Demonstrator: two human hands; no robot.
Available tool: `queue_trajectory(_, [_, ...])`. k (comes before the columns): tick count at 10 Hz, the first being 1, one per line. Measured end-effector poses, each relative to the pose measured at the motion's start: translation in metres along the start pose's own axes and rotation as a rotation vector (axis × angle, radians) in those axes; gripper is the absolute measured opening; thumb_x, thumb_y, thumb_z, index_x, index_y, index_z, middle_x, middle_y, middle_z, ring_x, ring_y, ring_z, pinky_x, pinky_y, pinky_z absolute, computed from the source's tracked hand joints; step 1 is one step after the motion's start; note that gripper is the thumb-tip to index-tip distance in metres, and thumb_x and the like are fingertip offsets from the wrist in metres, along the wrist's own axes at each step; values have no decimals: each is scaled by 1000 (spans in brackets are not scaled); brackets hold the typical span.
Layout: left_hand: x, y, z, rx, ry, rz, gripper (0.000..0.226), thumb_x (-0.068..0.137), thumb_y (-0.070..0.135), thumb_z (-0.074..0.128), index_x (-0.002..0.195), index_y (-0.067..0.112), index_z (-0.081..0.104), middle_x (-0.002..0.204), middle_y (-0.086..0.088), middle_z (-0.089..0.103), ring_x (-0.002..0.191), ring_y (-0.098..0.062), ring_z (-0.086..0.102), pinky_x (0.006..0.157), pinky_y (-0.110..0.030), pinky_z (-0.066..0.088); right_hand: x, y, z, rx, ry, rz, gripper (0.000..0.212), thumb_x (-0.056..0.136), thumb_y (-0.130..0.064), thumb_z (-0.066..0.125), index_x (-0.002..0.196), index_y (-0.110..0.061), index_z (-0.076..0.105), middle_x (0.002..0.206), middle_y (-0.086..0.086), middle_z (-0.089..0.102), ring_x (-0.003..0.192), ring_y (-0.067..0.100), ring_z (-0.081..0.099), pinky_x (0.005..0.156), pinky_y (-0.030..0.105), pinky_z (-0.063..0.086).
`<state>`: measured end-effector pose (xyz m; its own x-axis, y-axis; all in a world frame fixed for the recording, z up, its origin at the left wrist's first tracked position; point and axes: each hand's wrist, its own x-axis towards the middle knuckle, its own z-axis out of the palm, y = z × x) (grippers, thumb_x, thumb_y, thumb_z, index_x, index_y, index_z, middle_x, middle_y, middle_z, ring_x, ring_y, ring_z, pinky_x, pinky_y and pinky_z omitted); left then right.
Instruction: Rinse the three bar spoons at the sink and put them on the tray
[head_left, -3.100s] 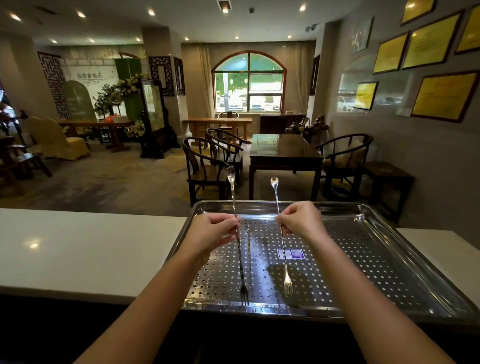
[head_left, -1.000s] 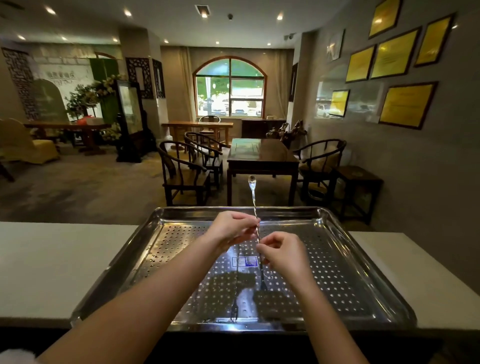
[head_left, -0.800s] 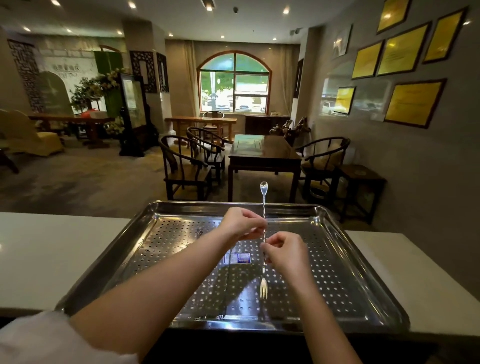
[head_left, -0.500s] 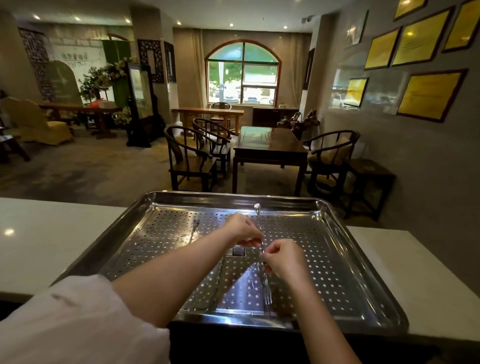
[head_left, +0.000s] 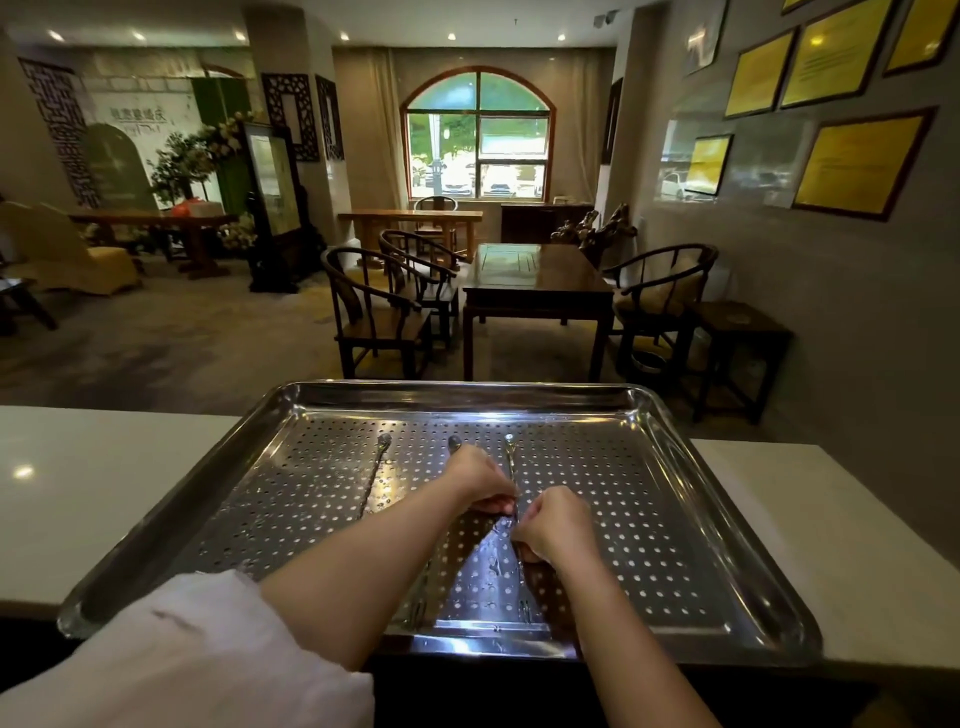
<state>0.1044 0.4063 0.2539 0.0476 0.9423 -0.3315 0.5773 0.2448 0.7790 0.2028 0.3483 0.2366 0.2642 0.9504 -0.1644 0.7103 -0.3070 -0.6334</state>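
Three long twisted bar spoons lie lengthwise on the perforated steel tray (head_left: 675, 545), bowls pointing away from me. The left spoon (head_left: 375, 480) lies free. The middle spoon (head_left: 454, 443) shows only its bowl past my left hand, and its fork end pokes out near the tray's front. The right spoon (head_left: 510, 460) rests flat, with its stem running under both hands. My left hand (head_left: 480, 483) and my right hand (head_left: 553, 525) are pinched on that right spoon's stem, close together over the tray's centre.
The tray sits on a white counter (head_left: 93, 493) that continues to the right (head_left: 841, 545). Beyond the counter are dark wooden chairs (head_left: 374, 312) and a table (head_left: 535, 280). A white sleeve (head_left: 197, 660) covers my left upper arm.
The spoon held upright in both hands has been lowered flat onto the tray. Both hands came down with it and stay pinched on its stem. The other two spoons lie still.
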Motion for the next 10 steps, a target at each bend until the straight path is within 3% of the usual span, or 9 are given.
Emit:
queue_trajectory(2, [6,2,5,21,18,6,8,77,6,71,74,-2,70,72,-13,72,66,-17,70,75,-31,60,5,2,3,-24,51,-15,8,78,-12,66,80,-4,67,85,12,70,77,24,65,65,29,53])
queue_trajectory(3, [11,1,7,81,50,26,11,76,8,73,80,-2,71,64,-7,69,48,-7,63,64,-23,59,5,3,5,-24,75,-38,4,78,-9,63,75,-7,63,86,13,69,74,24,62,58,25,45])
queue_trajectory(4, [12,3,8,183,82,63,10,75,14,73,77,4,73,65,-3,68,55,-8,63,70,-25,59,5,4,6,-39,96,-55,4,78,-7,62,74,-9,62,86,12,67,73,25,59,57,25,41])
queue_trajectory(5, [10,6,9,294,112,126,13,72,20,74,78,8,73,77,-6,69,80,-16,67,81,-30,57,7,5,7,-41,97,-64,16,78,-9,62,64,-13,54,81,11,64,74,26,60,57,27,42])
queue_trajectory(6, [10,7,10,342,114,135,10,70,18,75,75,11,69,82,-6,68,88,-18,67,81,-30,57,7,6,8,-66,98,-75,10,77,-9,61,68,-12,58,86,13,67,74,27,58,58,26,41])
queue_trajectory(7, [11,6,10,327,108,120,11,70,15,75,66,12,65,76,-4,66,76,-15,66,72,-26,57,9,7,9,-86,106,-83,11,77,-7,61,68,-12,58,87,13,68,76,27,61,57,26,42])
queue_trajectory(9, [6,0,6,178,79,68,8,74,8,72,70,3,66,71,-10,70,70,-20,71,67,-31,60,8,6,7,-65,69,-62,5,77,-8,63,73,-8,61,80,11,66,79,27,65,64,31,51])
queue_trajectory(10, [0,-5,-6,106,55,78,10,82,12,67,75,6,64,62,-4,65,53,-10,62,51,-22,54,6,3,0,-83,55,-58,12,80,-9,55,69,-13,53,74,9,56,73,26,60,60,30,46])
